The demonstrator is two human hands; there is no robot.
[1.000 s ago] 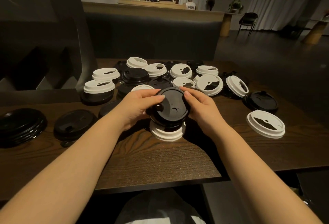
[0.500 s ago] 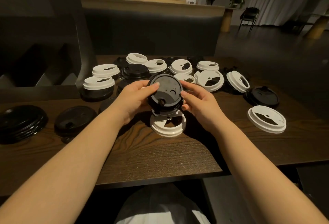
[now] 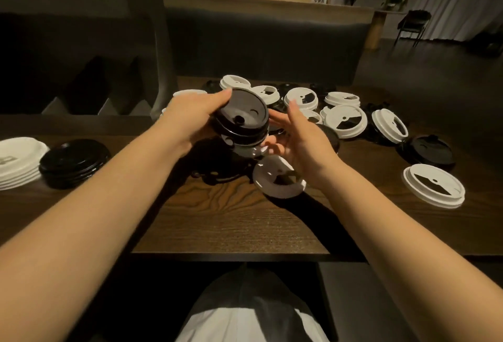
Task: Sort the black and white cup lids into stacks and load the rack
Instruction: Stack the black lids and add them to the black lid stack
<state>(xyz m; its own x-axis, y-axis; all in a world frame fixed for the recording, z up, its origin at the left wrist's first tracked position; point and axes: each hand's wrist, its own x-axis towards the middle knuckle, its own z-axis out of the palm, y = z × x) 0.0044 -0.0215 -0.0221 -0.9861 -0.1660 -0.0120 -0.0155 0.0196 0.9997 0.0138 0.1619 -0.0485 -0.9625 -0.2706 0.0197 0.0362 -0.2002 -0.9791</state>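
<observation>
Left hand (image 3: 190,118) raised over dark wood table (image 3: 231,222), fingers curled round small stack of black lids (image 3: 241,120), held tilted. Right hand (image 3: 296,137) cupped just beside stack, fingers spread, relaxed; contact with stack's underside cannot be told. White lid (image 3: 277,181) seen below right palm, tilted. Loose black and white lids (image 3: 343,121) scattered beyond fingertips. No lid writing readable. Dim room, dark bench behind table.

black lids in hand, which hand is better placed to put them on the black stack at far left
Left, probably. The left hand already grips the black lids, and the black stack lies on its side. The right hand is open beside them.
</observation>
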